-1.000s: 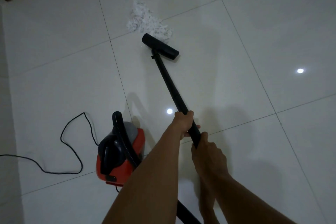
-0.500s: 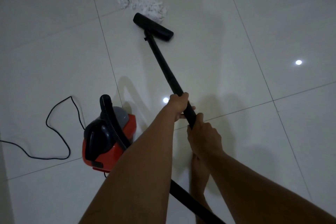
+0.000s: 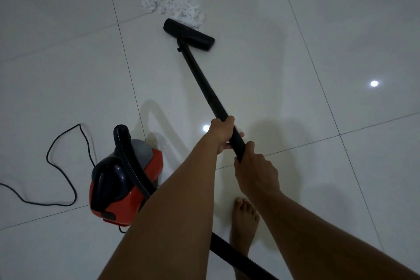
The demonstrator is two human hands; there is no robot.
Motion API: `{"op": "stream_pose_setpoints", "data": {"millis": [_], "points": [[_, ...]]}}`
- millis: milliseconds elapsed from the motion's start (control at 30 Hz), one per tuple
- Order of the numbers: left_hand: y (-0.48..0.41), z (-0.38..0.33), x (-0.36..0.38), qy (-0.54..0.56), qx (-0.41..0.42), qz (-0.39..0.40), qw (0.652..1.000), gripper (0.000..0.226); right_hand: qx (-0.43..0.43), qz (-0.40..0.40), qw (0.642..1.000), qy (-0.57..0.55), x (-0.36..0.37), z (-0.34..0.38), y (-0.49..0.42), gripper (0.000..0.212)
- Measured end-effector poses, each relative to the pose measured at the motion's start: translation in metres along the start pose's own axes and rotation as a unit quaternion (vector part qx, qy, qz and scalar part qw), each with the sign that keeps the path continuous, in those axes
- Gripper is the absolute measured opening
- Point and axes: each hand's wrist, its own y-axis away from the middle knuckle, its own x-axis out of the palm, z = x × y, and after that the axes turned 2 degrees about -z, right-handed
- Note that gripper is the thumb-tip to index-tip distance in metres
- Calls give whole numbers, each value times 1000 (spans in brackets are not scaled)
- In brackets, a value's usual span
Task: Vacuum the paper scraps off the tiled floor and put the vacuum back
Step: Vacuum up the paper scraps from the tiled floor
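The tiled floor [image 3: 295, 29] is glossy, smooth, mirror-like. The paper scraps [image 3: 168, 0] at twelve o'clock look matt, crumpled. The wand [image 3: 200, 79] is matt black plastic; the vacuum body [image 3: 136, 198] at eight o'clock, shiny red plastic.

Bare left hand [image 3: 221, 135], right hand [image 3: 256, 174], foot [image 3: 244, 218].

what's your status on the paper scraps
Left hand and right hand both grip the wand. Floor head at near edge of paper scraps, pile uncleared. Nothing blocking; cord lies left of canister.

bare foot [image 3: 244, 218] at lower centre, toes pointing up-frame, bright round glare [image 3: 374, 83] at right, smaller glare [image 3: 206, 128] near centre
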Motion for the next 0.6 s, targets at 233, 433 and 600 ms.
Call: {"op": "stream_pose_setpoints", "data": {"millis": [233,433,600], "points": [[-4,-21,9,22,7,6,1000,34,-19,-14,1000,13,-12,-7,-20,31],[-11,-45,12,38,3,7,999,35,-38,-25,998,45,-29,-3,-43,31],[-19,-64,10,57,-6,1,998,37,-57,-24,995,74,-42,2,-64,35]]}}
